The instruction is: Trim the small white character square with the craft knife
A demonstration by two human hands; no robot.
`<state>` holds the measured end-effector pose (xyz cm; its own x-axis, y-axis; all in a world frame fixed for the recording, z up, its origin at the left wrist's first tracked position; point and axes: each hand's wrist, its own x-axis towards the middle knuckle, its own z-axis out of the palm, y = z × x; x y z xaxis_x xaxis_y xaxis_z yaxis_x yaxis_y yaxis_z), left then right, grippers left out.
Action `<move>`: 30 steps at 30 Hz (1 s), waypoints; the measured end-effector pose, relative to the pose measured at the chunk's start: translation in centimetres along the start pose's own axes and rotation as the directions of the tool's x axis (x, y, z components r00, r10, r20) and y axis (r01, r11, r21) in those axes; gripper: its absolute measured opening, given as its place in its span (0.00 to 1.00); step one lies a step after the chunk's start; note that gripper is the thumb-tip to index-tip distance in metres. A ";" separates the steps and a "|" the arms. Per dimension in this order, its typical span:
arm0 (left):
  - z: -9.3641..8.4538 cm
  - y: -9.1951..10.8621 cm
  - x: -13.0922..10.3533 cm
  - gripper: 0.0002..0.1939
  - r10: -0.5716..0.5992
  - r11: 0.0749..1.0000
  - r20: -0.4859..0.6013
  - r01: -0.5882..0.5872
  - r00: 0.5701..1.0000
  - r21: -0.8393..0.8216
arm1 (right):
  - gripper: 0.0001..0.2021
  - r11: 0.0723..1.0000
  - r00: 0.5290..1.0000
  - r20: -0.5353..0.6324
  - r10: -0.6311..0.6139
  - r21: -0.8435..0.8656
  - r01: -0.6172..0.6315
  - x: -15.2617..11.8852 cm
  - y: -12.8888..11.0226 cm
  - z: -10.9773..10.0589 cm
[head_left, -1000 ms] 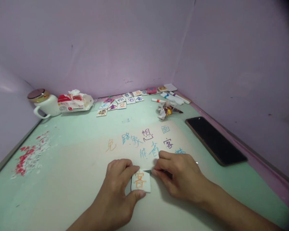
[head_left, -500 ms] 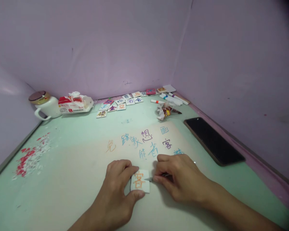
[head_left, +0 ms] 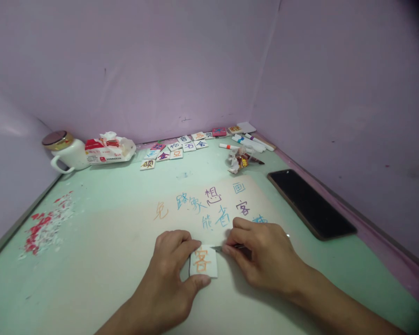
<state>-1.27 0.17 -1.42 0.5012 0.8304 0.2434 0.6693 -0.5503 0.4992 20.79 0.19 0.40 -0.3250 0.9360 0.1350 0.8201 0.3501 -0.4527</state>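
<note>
A small white square tile [head_left: 212, 267] bearing an orange Chinese character lies on the table in front of me. My left hand [head_left: 174, 270] grips it at the left, thumb on the lower edge and index finger at the upper left corner. In my right hand [head_left: 256, 253] is a craft knife [head_left: 218, 249], pinched between thumb and fingers. Its pointed grey blade touches the tile's upper right part, beside the character. Most of the knife's handle is hidden by the fingers.
Coloured characters are written on the paper-toned table area [head_left: 108, 246]. Red and white shavings [head_left: 43, 228] lie left. A phone [head_left: 312, 204] is at right. Behind stand a lidded mug [head_left: 71, 156], tissue pack [head_left: 108, 151], several character tiles [head_left: 176, 154], a crumpled wrapper [head_left: 239, 160] and markers [head_left: 249, 143].
The knife tip has moved up along the tile, from its right middle to near its upper right corner. My right hand shifted slightly up and right; my left hand stayed on the tile.
</note>
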 end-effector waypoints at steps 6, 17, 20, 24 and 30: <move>0.0 0.1 0.0 0.20 -0.018 1.000 0.001 0.018 1.000 -0.010 | 0.08 0.999 1.000 0.025 -0.003 0.041 0.002 0.0 0.3 -0.1; -0.3 0.3 0.2 0.19 -0.015 1.000 0.003 0.015 1.000 -0.016 | 0.06 0.988 1.000 0.007 0.030 0.152 -0.031 0.1 0.3 0.2; -0.3 0.3 0.2 0.19 -0.018 1.000 -0.006 0.018 1.000 -0.015 | 0.07 0.997 1.000 0.007 -0.015 0.074 0.014 0.3 0.1 0.2; -0.3 0.4 0.3 0.19 -0.036 0.999 -0.003 0.036 0.999 -0.018 | 0.08 0.997 0.996 0.055 -0.074 0.009 0.074 0.6 0.1 -0.2; -0.1 0.4 0.2 0.18 -0.042 0.999 -0.009 0.042 0.999 -0.023 | 0.07 0.995 0.988 0.114 -0.101 0.018 0.100 0.9 0.3 -0.7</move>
<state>-0.99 0.11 -1.10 0.4679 0.8535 0.2294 0.6767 -0.5130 0.5281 21.10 1.21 1.01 -0.4577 0.8856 0.0789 0.7749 0.4409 -0.4528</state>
